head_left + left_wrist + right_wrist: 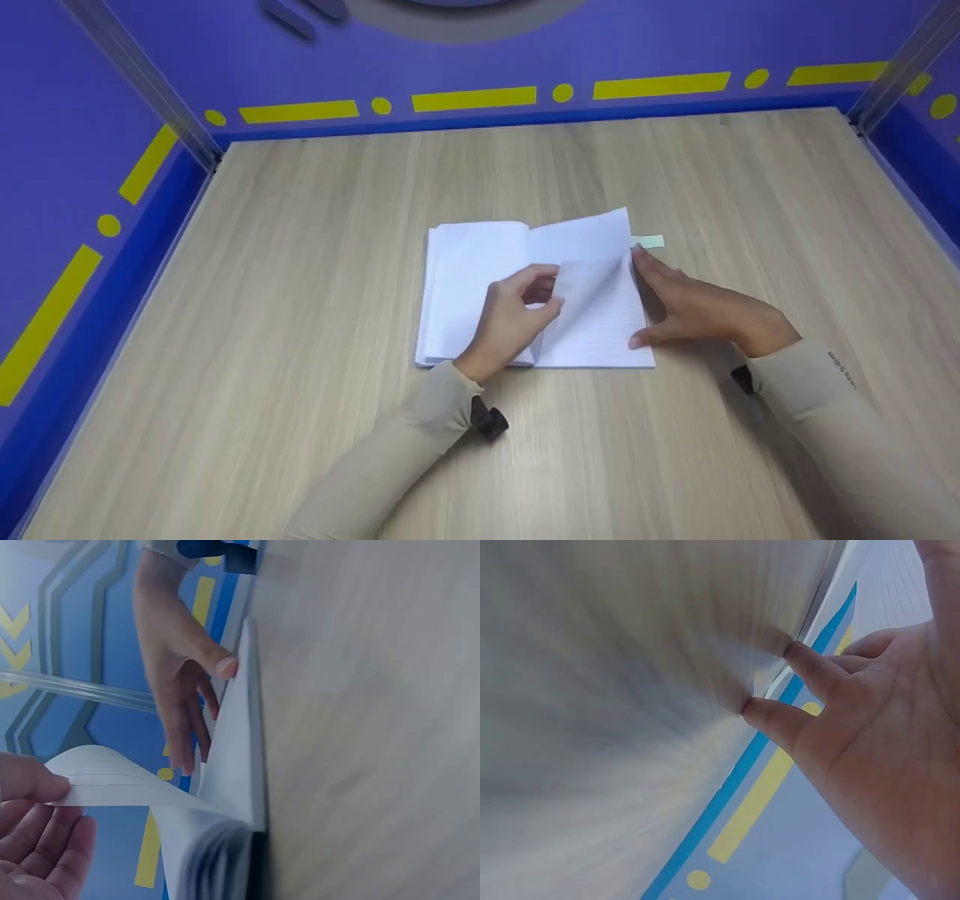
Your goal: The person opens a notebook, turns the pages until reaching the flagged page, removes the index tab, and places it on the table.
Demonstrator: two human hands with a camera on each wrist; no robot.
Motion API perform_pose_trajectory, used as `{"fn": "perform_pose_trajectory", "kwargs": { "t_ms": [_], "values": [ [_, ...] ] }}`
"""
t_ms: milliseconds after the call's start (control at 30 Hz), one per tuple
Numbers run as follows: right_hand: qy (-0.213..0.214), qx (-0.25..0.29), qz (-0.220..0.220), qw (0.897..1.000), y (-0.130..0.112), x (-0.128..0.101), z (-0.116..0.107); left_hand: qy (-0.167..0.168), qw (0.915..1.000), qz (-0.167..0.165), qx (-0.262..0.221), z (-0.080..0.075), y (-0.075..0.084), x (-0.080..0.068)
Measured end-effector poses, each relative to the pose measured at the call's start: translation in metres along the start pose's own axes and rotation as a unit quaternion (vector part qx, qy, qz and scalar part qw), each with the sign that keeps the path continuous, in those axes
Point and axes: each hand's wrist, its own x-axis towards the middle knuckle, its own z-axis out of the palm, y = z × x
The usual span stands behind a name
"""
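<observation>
An open notebook (472, 292) with white lined pages lies on the table, its spine near the middle. My left hand (517, 315) reaches over the left-hand pages and pinches the corner of one lifted page (589, 289) between thumb and fingers; in the left wrist view that page (112, 776) curves up from the book. At the notebook's right edge rests my right hand (690, 304), fingers spread and thumb apart, fingertips along the edge. A pale green tab (649, 241) sticks out past the right edge, just above the right fingertips.
The wooden table (300, 285) spreads around the notebook on all sides. Blue-purple panels (480, 67) with yellow stripes stand along its back and sides, joined by metal corner posts (150, 82). Each sleeve has a dark wrist device (489, 420) on it.
</observation>
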Motion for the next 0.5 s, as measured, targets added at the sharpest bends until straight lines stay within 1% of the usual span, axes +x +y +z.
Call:
{"fn": "perform_pose_trajectory", "kwargs": {
  "t_ms": [100,267,500],
  "values": [
    [0.000,-0.006,-0.008,1.000,0.000,0.000,0.000,0.017,0.9997,-0.006,-0.018,-0.006,0.002,0.004],
    [-0.005,-0.010,-0.023,1.000,0.000,0.000,0.000,0.035,0.9982,-0.014,-0.047,-0.016,0.005,0.008],
    [-0.015,-0.009,-0.022,1.000,0.002,0.000,0.002,0.046,0.9971,-0.015,-0.059,-0.029,0.005,0.009]
  ]
}}
